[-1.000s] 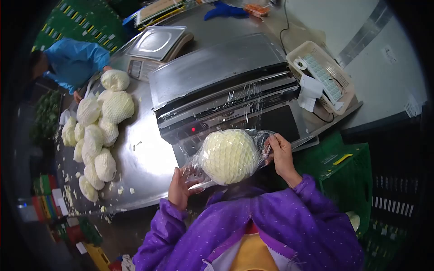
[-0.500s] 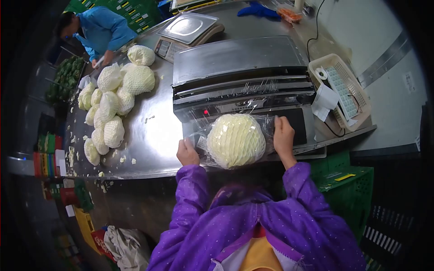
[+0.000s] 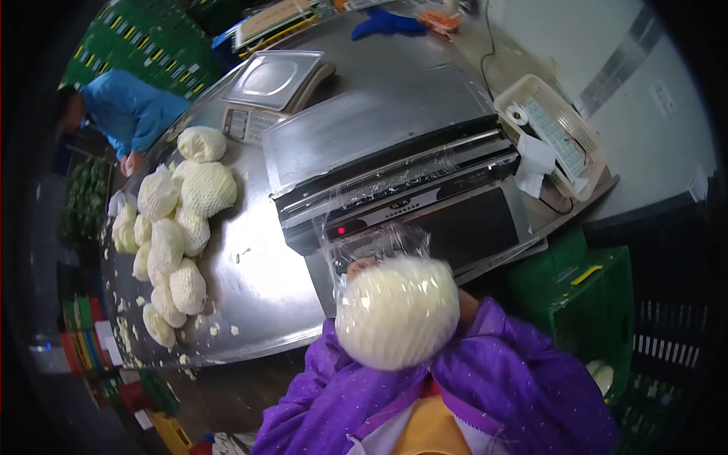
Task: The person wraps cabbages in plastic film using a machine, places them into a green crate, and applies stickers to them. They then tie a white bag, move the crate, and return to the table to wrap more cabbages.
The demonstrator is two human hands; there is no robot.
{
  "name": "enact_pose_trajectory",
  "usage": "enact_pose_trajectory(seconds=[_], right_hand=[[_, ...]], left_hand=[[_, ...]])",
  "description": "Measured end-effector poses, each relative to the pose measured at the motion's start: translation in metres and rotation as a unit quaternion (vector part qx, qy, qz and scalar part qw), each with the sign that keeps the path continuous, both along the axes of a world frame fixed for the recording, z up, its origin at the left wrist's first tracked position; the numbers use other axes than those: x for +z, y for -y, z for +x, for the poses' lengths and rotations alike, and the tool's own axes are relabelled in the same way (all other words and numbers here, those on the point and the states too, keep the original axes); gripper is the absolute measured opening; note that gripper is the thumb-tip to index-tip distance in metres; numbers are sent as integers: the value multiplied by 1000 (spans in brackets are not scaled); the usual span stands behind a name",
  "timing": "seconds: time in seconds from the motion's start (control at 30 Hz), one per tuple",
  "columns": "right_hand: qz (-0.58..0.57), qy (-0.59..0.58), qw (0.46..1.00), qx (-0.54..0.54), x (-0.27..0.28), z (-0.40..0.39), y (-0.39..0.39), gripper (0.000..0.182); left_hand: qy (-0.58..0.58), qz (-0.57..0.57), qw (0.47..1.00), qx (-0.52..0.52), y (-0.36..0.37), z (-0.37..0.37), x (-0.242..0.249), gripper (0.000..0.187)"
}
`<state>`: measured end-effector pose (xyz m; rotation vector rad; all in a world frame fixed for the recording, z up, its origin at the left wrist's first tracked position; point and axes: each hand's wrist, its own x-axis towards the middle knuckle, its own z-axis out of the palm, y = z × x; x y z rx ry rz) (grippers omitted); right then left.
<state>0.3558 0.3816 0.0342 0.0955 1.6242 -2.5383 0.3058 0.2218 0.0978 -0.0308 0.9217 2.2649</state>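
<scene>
A round pale cabbage (image 3: 398, 318) in a white foam net and shiny clear film is held up in front of my chest, its surface slightly blurred. Behind its upper left side shows part of my left hand (image 3: 362, 266), at the loose plastic film (image 3: 390, 241) that gathers above the cabbage. My right hand (image 3: 468, 309) is against the cabbage's right side, its fingers mostly hidden behind it. Just beyond stands the film wrapping machine (image 3: 455, 227), with a red light and a strip of film across its rollers.
Several net-covered cabbages (image 3: 167, 250) lie piled on the steel table (image 3: 265, 303) at left, among leaf scraps. A scale (image 3: 273, 80) and blue glove (image 3: 387, 24) are farther back. A basket (image 3: 591, 144) stands right, a green crate (image 3: 584, 303) below. A co-worker in blue (image 3: 133, 110) stands far left.
The cabbage has come off the machine's front, up and toward my body. My hands have gone from holding the film at both sides to behind and beside the cabbage. The view has turned.
</scene>
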Motion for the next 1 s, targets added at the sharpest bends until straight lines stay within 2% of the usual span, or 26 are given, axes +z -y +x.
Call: enact_pose_trajectory(seconds=[0.07,0.1,0.13,0.17,0.23,0.3,0.37,0.47,0.57,0.6,0.67,0.7,0.73,0.8,0.83,0.87,0.9,0.93,0.97,1.0], right_hand=[[-6,-76,995,61,51,-4,16,18],[-48,-19,995,88,102,-4,8,14],[-89,39,989,109,153,-4,0,11],[59,62,990,116,174,-8,-10,13],[259,-91,961,16,186,-15,-28,21],[160,-205,949,-178,216,-3,-48,30],[150,-324,932,-57,241,9,-47,42],[327,-247,897,165,228,35,-44,60],[166,-132,973,88,185,103,-83,77],[130,-180,975,3,170,131,-84,88],[110,-196,962,-152,147,182,-83,95],[99,-205,947,-228,154,208,-87,98],[11,-102,962,-254,171,242,-87,98],[3,-44,925,-378,142,270,-87,93],[-2,-15,901,-433,126,281,-89,91],[-79,23,868,-490,116,295,-97,89],[-154,62,828,-536,110,309,-108,87],[-118,63,809,-572,114,326,-123,84],[-80,63,789,-605,118,345,-135,82],[-91,74,785,-608,110,361,-142,82]], left_hand=[[54,82,995,9,-17,9,13,62],[35,47,998,-26,-22,10,16,65],[-96,-110,977,-154,-18,-2,16,78],[-85,-93,974,-187,-24,-5,20,79],[-30,-36,975,-216,-34,-3,30,80],[-8,-11,967,-255,-40,0,38,81],[0,11,958,-288,-48,8,45,83],[6,24,941,-336,-63,22,52,85],[9,39,921,-387,-83,38,62,87],[10,44,912,-407,-90,43,65,88],[13,51,895,-444,-107,61,73,90],[13,48,887,-460,-116,72,76,90],[11,40,880,-472,-126,86,77,91],[0,-19,878,-478,-153,115,79,93],[-35,3,855,-517,-173,125,79,90],[-36,-72,846,-527,-196,139,88,79],[-61,-95,841,-529,-221,153,88,64],[-29,-116,843,-525,-252,170,77,56],[-50,-110,824,-554,-277,191,81,57],[19,-90,827,-554,-302,204,60,54]])
